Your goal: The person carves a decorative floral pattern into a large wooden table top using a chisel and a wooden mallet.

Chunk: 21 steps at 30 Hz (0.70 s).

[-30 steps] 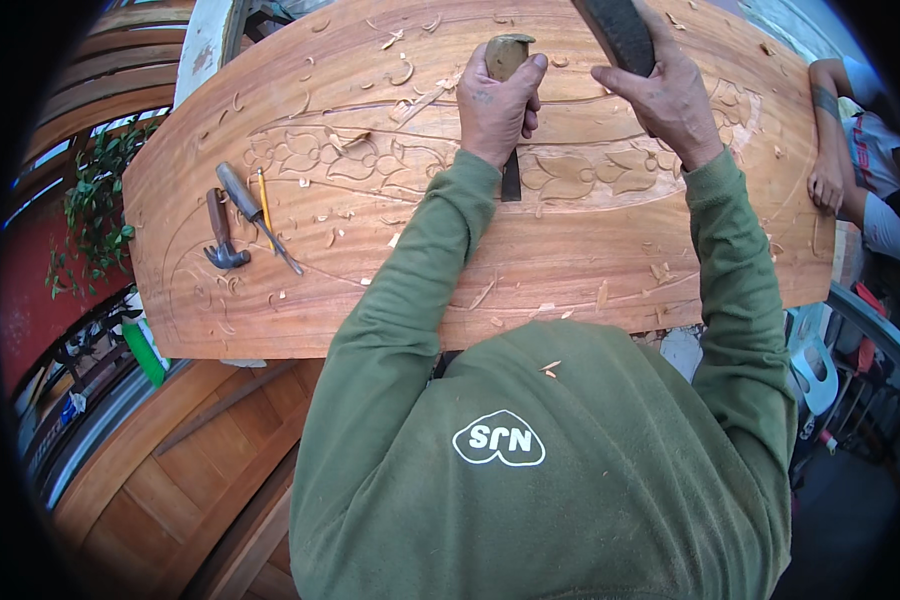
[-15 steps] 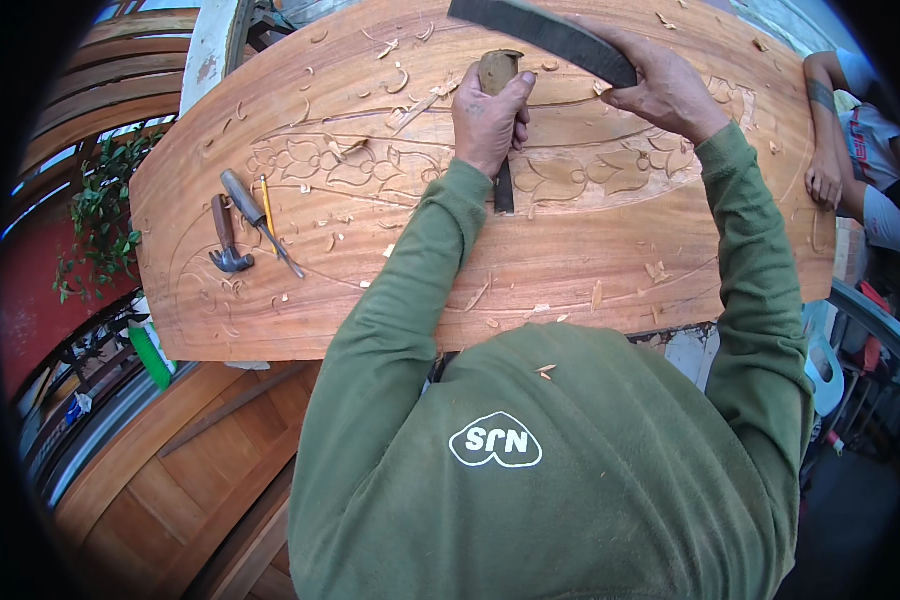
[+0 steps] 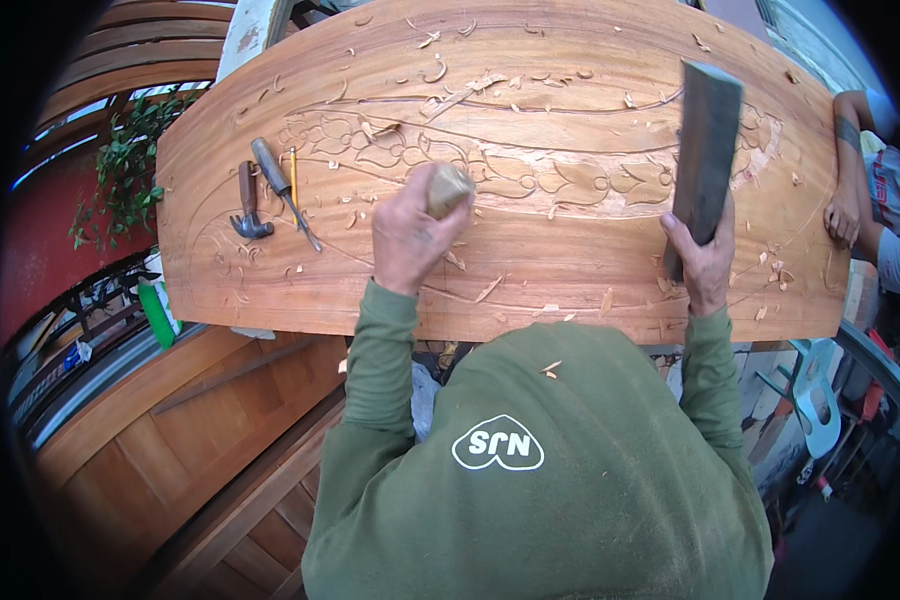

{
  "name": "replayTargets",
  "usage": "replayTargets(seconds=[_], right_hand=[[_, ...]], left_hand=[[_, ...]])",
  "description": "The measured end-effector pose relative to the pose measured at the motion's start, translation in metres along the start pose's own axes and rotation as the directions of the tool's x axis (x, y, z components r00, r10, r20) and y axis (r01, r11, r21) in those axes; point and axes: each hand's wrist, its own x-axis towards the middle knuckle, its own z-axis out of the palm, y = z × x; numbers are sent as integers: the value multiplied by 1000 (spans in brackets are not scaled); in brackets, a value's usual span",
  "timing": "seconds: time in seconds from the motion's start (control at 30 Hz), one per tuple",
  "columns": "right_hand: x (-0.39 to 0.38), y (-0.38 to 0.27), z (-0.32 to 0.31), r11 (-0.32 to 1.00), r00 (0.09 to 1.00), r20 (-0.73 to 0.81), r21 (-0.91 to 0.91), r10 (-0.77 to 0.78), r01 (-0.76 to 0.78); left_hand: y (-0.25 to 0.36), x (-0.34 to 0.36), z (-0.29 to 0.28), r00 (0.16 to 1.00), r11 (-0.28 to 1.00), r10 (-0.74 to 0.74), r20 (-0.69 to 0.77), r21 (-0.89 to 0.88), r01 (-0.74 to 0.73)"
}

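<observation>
My left hand (image 3: 408, 238) is closed round the pale wooden handle of a chisel (image 3: 452, 188). Its blade is hidden below the hand, so I cannot tell whether the tip touches the wood. In my right hand (image 3: 708, 268) is a long, dark, rectangular wooden block (image 3: 712, 140), gripped near its lower end and standing roughly upright. Both hands are over a large curved wooden panel (image 3: 570, 265). A band of carved flowers and leaves (image 3: 545, 182) runs across it, beyond my left hand, with curled shavings scattered round about.
On the panel's left lie a claw hammer (image 3: 250, 208), a grey-handled gouge (image 3: 274, 170) and a thin yellow pencil (image 3: 294, 185). Another person's hand (image 3: 842, 222) rests at the right edge. A green-bristled brush (image 3: 156, 312) and paneled wooden doors (image 3: 195, 410) are at lower left.
Both hands have come nearer to me. The left has moved leftward with the chisel, whose blade no longer shows; the right has swung the dark block from slanted across to nearly upright.
</observation>
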Motion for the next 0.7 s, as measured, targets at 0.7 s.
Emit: replayTargets(seconds=[0.7], right_hand=[[-72,45,-1,926,970,-242,363,-16,106]], left_hand=[[22,-126,11,940,954,-265,216,203,222]])
